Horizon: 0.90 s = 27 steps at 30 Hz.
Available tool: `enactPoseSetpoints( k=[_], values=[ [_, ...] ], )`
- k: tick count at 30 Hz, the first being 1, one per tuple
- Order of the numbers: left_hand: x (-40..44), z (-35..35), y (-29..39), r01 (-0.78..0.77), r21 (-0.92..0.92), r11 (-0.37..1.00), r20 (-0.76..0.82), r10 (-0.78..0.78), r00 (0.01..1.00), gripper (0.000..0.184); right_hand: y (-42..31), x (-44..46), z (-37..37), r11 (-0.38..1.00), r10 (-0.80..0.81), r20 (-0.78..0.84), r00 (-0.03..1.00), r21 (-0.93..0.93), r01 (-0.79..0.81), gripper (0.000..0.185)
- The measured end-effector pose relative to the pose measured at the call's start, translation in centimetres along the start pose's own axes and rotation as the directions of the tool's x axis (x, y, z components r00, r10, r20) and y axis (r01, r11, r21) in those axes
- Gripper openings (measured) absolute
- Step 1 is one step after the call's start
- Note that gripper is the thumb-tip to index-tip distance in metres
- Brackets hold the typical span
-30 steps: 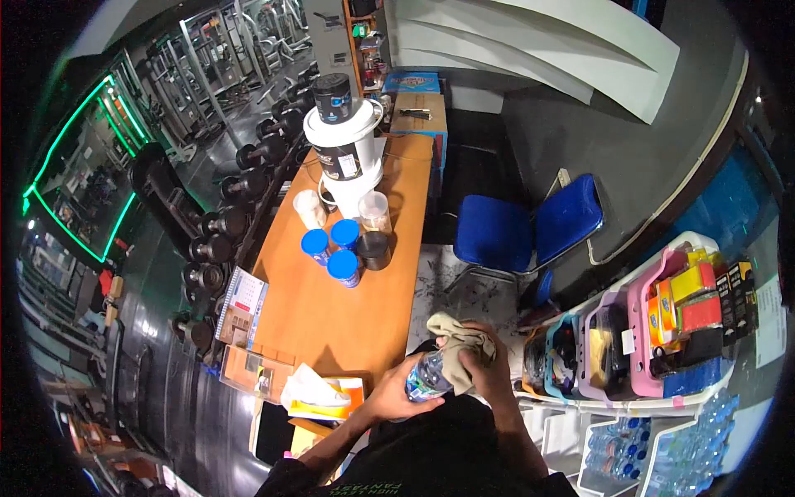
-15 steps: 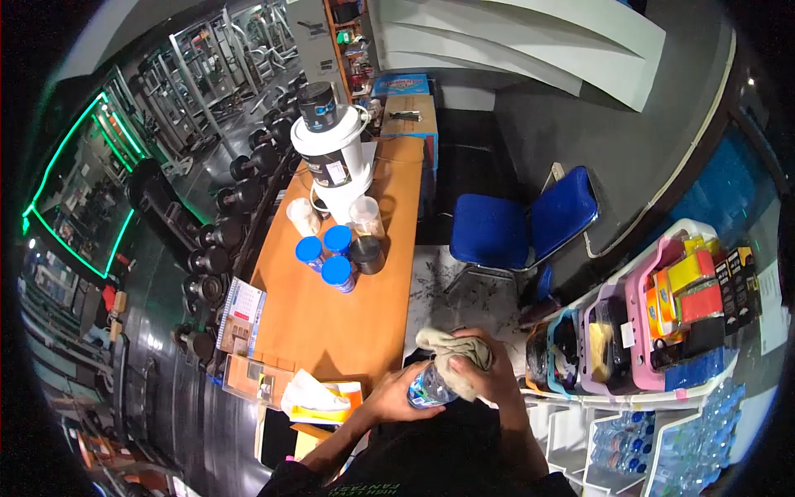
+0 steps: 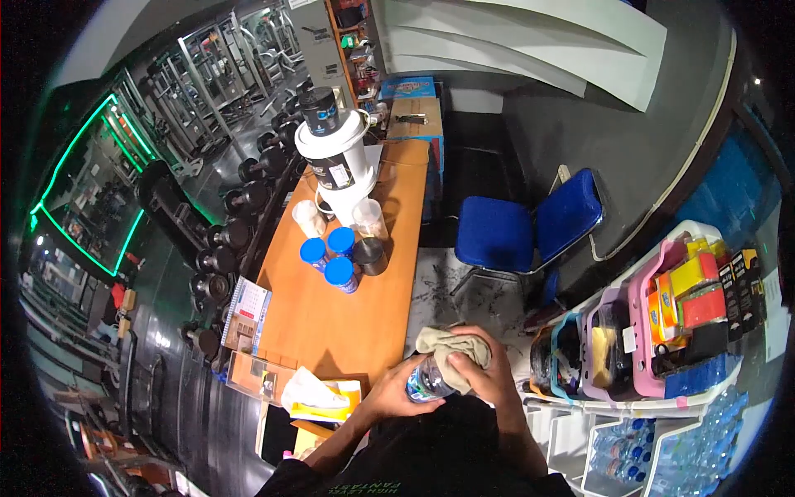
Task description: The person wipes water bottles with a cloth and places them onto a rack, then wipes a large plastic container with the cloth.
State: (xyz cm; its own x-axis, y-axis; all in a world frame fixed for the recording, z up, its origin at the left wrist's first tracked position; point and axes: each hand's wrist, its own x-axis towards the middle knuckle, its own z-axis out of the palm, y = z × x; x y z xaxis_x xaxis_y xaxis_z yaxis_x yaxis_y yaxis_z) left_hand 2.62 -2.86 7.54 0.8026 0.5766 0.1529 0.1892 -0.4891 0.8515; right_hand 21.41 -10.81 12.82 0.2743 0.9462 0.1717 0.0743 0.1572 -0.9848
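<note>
Low in the middle of the head view, my left hand [image 3: 392, 393] is wrapped round a clear plastic bottle [image 3: 426, 381] with a blue and green label. The bottle is tilted. My right hand [image 3: 490, 374] grips a beige cloth [image 3: 455, 351], which is bunched over the upper end of the bottle and hides its cap. Both hands are close together in front of my dark shirt, by the near right corner of the wooden table [image 3: 339, 319].
Blue-lidded tubs [image 3: 339, 273], a black jar [image 3: 369, 256] and a white bucket [image 3: 335, 157] stand on the table. A tissue pack [image 3: 327, 399] lies near its front edge. Right are a blue chair [image 3: 495, 234], a pink basket [image 3: 642, 331] and stored bottles [image 3: 617, 451].
The cloth's loose end has dropped and moved left, and it now lies folded over the bottle's top. My right hand has shifted on the cloth. The camera view has moved slightly.
</note>
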Motion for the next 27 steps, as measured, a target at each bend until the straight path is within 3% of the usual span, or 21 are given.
enactPoseSetpoints(
  k=[2,6,7,10,14,15,16,17,18,19,20,22,25,27],
  values=[
    [-0.3,0.3,-0.4,0.026,-0.012,1.0,0.016,-0.025,1.0,0.08,0.3,0.4,-0.7,0.973,0.148,0.051,0.988,0.172,-0.155,0.031],
    [-1.0,0.8,-0.2,0.11,-0.065,0.992,0.029,-0.108,0.994,0.081,2.6,0.9,0.3,0.855,0.214,-0.005,0.977,0.485,-0.185,0.027],
    [-1.2,1.1,-0.3,0.133,-0.112,0.985,0.018,-0.132,0.991,0.081,3.1,0.9,0.8,0.858,0.193,-0.042,0.98,0.492,-0.148,0.027],
    [-1.3,1.5,-0.8,0.162,-0.277,0.947,0.007,-0.167,0.986,0.083,2.8,1.1,2.1,0.664,0.276,-0.082,0.958,0.737,-0.128,0.031],
    [-1.7,1.3,-1.2,0.162,-0.39,0.906,-0.051,-0.197,0.979,0.085,1.4,0.9,2.9,0.413,0.285,-0.188,0.94,0.909,0.057,0.036],
    [-1.6,1.3,-1.3,0.122,-0.391,0.912,-0.073,-0.163,0.984,0.085,1.7,0.6,2.8,0.551,0.245,-0.29,0.925,0.827,0.113,0.04],
    [-1.5,1.0,-1.1,0.141,-0.372,0.918,-0.054,-0.173,0.984,0.084,1.9,0.2,2.3,0.8,0.097,-0.358,0.929,0.583,0.142,0.04],
    [-1.3,0.6,-0.7,0.158,-0.353,0.922,-0.033,-0.181,0.983,0.082,2.1,-0.3,1.6,0.947,-0.069,-0.373,0.925,0.267,0.178,0.04],
    [-1.1,0.4,-0.5,0.176,-0.334,0.926,-0.01,-0.19,0.982,0.081,2.1,-0.6,1.2,0.973,-0.229,-0.332,0.915,-0.081,0.214,0.04],
    [-0.7,0.1,-0.3,0.131,-0.296,0.946,-0.021,-0.144,0.989,0.079,-0.2,0.7,0.4,0.877,-0.413,-0.081,0.907,-0.305,0.372,0.034],
    [-0.4,0.0,-0.2,0.087,-0.257,0.962,-0.026,-0.097,0.995,0.078,-2.0,1.0,1.0,0.893,-0.353,0.049,0.935,-0.28,0.352,0.027],
    [-0.4,0.2,-0.2,0.058,-0.258,0.964,-0.023,-0.066,0.998,0.075,-2.2,0.5,1.7,0.889,-0.322,-0.037,0.946,-0.356,0.289,0.028],
    [-0.6,1.2,-0.8,0.085,-0.346,0.934,-0.025,-0.1,0.995,0.071,-0.2,0.3,1.9,0.83,-0.466,-0.075,0.881,-0.381,0.407,0.03],
    [-1.0,2.0,-1.5,0.06,-0.404,0.913,-0.05,-0.088,0.995,0.07,1.1,-0.3,2.6,0.854,-0.473,-0.248,0.846,-0.364,0.371,0.025]
  ],
)
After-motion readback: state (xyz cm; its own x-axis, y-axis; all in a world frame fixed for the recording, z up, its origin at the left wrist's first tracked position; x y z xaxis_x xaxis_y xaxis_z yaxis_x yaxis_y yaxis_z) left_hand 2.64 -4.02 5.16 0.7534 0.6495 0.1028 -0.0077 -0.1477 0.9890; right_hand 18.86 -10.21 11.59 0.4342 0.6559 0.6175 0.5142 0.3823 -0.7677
